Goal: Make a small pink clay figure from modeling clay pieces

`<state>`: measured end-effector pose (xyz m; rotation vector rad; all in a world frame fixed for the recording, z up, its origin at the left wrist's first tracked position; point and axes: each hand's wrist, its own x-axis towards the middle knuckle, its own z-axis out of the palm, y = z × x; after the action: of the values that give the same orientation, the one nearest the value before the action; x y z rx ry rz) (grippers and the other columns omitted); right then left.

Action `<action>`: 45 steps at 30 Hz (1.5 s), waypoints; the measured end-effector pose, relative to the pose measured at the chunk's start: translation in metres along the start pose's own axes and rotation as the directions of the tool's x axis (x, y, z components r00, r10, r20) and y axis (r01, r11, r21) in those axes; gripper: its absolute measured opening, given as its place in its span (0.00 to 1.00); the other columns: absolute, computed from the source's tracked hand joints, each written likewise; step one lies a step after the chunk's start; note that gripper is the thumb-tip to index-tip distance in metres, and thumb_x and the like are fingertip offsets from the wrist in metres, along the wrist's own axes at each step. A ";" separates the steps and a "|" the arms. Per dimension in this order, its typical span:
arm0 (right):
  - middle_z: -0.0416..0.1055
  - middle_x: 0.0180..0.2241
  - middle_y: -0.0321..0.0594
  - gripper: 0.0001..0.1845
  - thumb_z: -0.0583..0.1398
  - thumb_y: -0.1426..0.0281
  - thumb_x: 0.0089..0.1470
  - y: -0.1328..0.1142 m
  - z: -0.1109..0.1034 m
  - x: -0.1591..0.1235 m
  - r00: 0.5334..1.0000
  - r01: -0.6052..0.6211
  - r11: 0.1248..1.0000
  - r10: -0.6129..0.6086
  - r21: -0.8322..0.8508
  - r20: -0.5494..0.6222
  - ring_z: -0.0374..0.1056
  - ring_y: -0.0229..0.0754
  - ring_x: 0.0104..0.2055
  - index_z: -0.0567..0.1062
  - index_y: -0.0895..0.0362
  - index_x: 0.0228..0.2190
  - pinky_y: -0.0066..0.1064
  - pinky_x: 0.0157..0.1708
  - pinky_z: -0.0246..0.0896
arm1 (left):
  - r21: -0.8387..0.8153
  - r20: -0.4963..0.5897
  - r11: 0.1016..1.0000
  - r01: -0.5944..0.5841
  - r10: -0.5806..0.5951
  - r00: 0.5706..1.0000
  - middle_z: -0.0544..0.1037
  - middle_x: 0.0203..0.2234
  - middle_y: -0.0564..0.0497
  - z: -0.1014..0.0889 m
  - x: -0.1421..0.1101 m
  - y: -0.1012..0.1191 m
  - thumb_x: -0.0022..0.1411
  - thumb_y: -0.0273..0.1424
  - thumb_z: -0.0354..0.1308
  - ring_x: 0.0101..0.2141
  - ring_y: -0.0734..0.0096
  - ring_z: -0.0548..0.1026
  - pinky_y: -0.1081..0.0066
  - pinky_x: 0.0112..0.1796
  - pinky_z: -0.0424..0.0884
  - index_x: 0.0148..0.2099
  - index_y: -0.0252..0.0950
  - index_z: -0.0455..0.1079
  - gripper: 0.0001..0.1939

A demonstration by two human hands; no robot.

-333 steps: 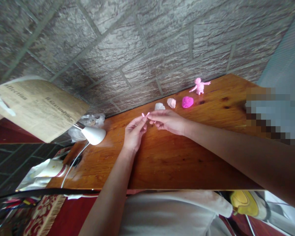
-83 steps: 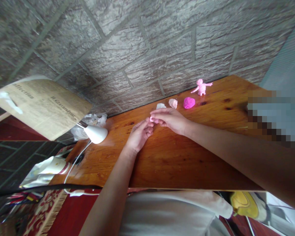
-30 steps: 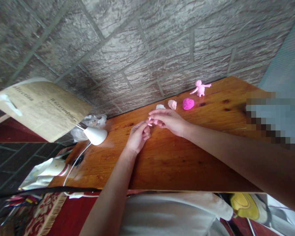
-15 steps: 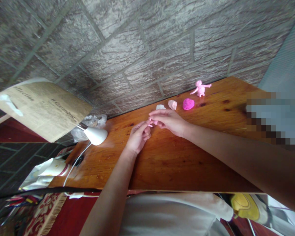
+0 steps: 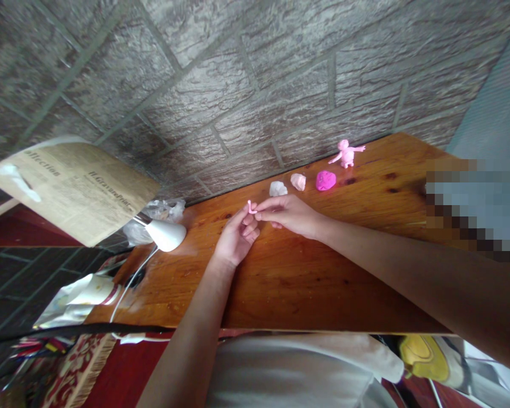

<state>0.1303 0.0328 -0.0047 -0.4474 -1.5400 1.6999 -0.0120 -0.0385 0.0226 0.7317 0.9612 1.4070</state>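
A small, thin piece of pink clay (image 5: 251,208), bent like an L, is pinched between my two hands above the wooden table. My left hand (image 5: 237,233) has it at the fingertips, thumb up and the other fingers curled. From the right, my right hand (image 5: 292,215) grips its other end between thumb and forefinger. Just beyond my right hand lie a white clay lump (image 5: 277,188), a pale pink clay lump (image 5: 298,181) and a bright pink clay lump (image 5: 326,180). A pink clay figure (image 5: 345,153) with outstretched arms stands behind them.
The wooden table (image 5: 306,283) runs along a stone-patterned wall (image 5: 255,102). At the left are a lamp with a white base (image 5: 166,234) and printed shade (image 5: 72,187), a plastic bag (image 5: 170,209), a paper cup (image 5: 94,289) and a white cable (image 5: 130,281).
My right hand has shifted slightly left and turned, uncovering the white lump. The pink piece now points upward between my fingertips; the lumps and figure have stayed put.
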 end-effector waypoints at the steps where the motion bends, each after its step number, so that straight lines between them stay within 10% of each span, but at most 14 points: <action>1: 0.77 0.26 0.37 0.13 0.69 0.65 0.45 -0.001 0.000 0.000 1.000 -0.002 1.000 0.002 -0.003 -0.005 0.60 0.31 0.21 0.83 0.58 0.35 0.27 0.23 0.56 | 0.012 -0.003 1.000 -0.004 0.004 1.000 0.55 0.18 0.62 0.000 0.000 0.000 0.59 0.31 0.67 0.17 0.86 0.48 0.81 0.17 0.50 0.35 0.32 0.73 0.08; 22: 0.74 0.23 0.36 0.08 0.67 0.67 0.47 -0.004 0.000 0.001 0.981 -0.025 0.999 0.032 0.038 -0.189 0.60 0.32 0.22 0.81 0.59 0.28 0.27 0.23 0.55 | 0.473 -0.082 0.832 -0.290 0.370 0.926 0.77 0.24 0.54 -0.003 0.003 -0.014 0.49 0.38 0.73 0.18 0.84 0.61 0.76 0.21 0.53 0.35 0.35 0.79 0.14; 45: 0.77 0.27 0.38 0.07 0.62 0.71 0.51 0.001 -0.005 0.004 0.977 0.089 0.957 -0.138 -0.277 -0.162 0.67 0.34 0.25 0.81 0.59 0.31 0.25 0.24 0.62 | 0.596 0.010 0.733 -0.328 0.402 0.915 0.71 0.18 0.56 -0.004 0.003 -0.015 0.50 0.43 0.71 0.19 0.81 0.60 0.75 0.22 0.57 0.32 0.34 0.78 0.17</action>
<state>0.1312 0.0389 -0.0060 -0.6216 -1.6352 1.3291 -0.0086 -0.0367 0.0074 1.3776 1.4382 1.5091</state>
